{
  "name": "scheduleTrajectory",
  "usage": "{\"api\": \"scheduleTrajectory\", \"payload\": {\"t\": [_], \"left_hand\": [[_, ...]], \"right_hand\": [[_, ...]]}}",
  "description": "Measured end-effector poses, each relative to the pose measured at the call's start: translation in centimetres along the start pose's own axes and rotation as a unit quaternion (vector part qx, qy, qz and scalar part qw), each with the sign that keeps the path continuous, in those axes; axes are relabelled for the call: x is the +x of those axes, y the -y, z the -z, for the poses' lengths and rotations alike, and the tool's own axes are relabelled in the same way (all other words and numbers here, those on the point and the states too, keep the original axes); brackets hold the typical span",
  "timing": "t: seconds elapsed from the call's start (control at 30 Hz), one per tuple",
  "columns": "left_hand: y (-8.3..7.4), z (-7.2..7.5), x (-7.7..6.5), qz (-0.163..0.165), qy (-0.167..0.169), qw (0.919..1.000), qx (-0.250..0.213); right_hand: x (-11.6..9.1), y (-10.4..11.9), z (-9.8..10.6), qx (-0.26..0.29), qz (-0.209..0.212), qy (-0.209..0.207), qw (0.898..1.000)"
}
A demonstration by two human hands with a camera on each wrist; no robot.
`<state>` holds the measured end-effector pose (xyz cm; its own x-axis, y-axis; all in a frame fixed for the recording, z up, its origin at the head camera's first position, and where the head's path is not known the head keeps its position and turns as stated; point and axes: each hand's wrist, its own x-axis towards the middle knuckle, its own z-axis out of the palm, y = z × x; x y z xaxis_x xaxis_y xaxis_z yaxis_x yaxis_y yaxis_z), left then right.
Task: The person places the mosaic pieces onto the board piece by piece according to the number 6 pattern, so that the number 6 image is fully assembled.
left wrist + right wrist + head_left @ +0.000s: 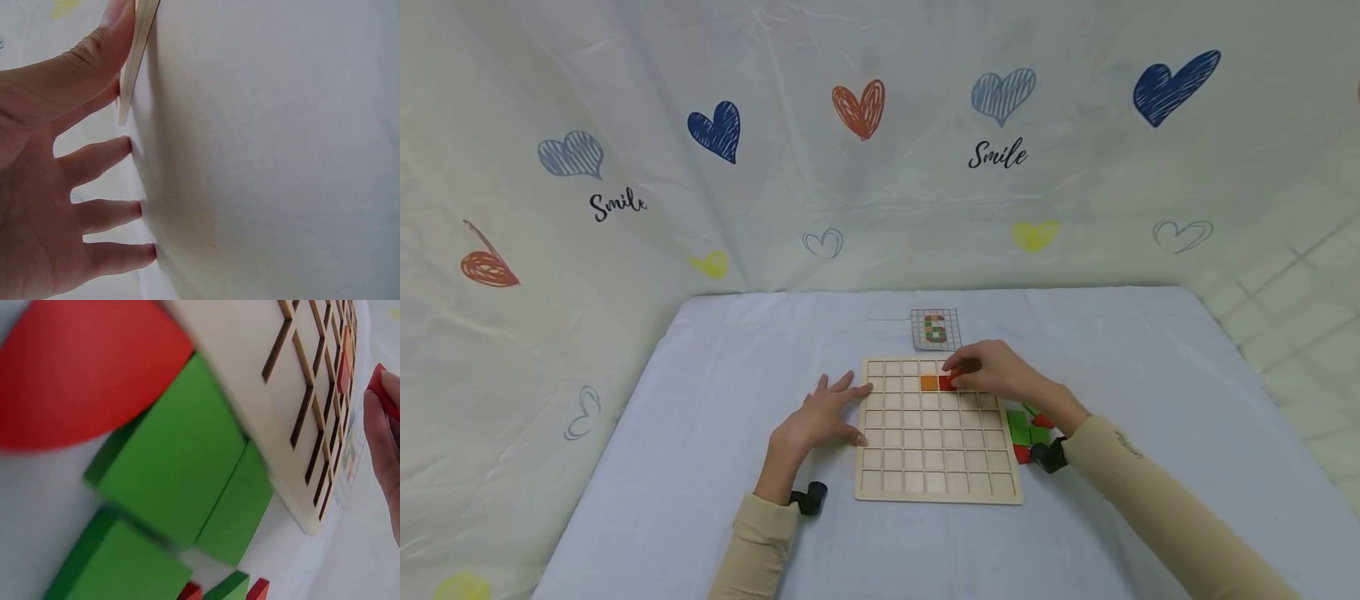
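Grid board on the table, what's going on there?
A person's right hand pinches a red piece over the wooden board; the left hand touches the board's left edge. An orange tile and a red tile sit side by side in its grid. Green and red pieces lie by its right edge, and a patterned card lies beyond it.

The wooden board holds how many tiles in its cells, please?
2: an orange tile and, just right of it, a red tile; the right hand, pinching another red piece, may hide more.
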<state>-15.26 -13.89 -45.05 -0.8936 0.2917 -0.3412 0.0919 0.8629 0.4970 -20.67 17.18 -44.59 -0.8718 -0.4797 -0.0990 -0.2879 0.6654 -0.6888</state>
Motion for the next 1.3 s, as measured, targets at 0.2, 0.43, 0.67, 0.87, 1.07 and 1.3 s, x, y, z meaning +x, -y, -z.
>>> {"api": "scheduleTrajectory", "payload": {"t": [0.2, 0.43, 0.67, 0.87, 1.07, 1.3], "left_hand": [[0.2, 0.1, 0.1, -0.002, 0.002, 1.0, 0.002], [0.3, 0.4, 0.1, 0.001, 0.002, 1.0, 0.0], [0.2, 0.4, 0.2, -0.002, 0.007, 1.0, -0.005], [0.2, 0.2, -0.1, -0.005, 0.01, 0.9999, -0.008], [0.2, 0.2, -0.1, -0.01, 0.006, 0.9999, -0.009], [0.1, 0.3, -0.1, -0.007, 0.007, 0.9999, -0.006]], "right_hand": [[1.0, 0.8, -0.3, 0.018, 0.005, -0.001, 1.0], [2.4, 1.6, -0.7, 0.001, 0.04, 0.015, 0.999], [3.5, 2.0, -1.7, -0.03, 0.073, 0.028, 0.996], [4.0, 2.5, -2.5, -0.041, 0.087, 0.038, 0.995], [4.4, 2.9, -2.9, -0.056, 0.103, 0.035, 0.992], [5.0, 3.2, -3.5, -0.087, 0.13, 0.031, 0.987]]}}
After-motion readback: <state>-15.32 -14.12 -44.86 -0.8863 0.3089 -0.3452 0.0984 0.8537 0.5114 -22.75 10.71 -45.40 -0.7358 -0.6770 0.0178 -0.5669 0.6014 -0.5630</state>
